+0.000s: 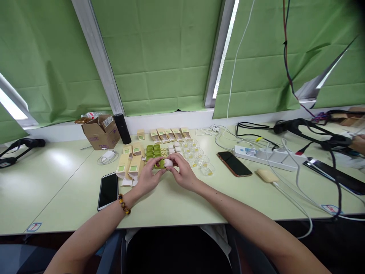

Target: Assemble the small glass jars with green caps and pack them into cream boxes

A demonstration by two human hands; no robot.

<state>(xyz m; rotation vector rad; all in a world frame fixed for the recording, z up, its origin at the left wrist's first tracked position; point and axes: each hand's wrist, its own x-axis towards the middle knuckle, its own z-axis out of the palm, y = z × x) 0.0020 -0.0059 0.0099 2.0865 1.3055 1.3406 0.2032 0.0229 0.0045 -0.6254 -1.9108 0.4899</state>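
My left hand is closed around a small green holder. My right hand pinches a rounded whitish-pink piece, which touches the green holder; how far it sits inside I cannot tell. Just beyond my hands stand rows of similar green holders, with several small whitish pieces to their right. Clear plastic cups with yellowish bits in them are grouped farther right. Open kraft paper boxes with green labels stand beside my left hand, and another row of boxes lies behind.
A dark-screened phone lies left of my forearm, another phone to the right. Farther right are a white power strip, a cream-coloured device and tangled cables. A cardboard box and black cylinder stand back left.
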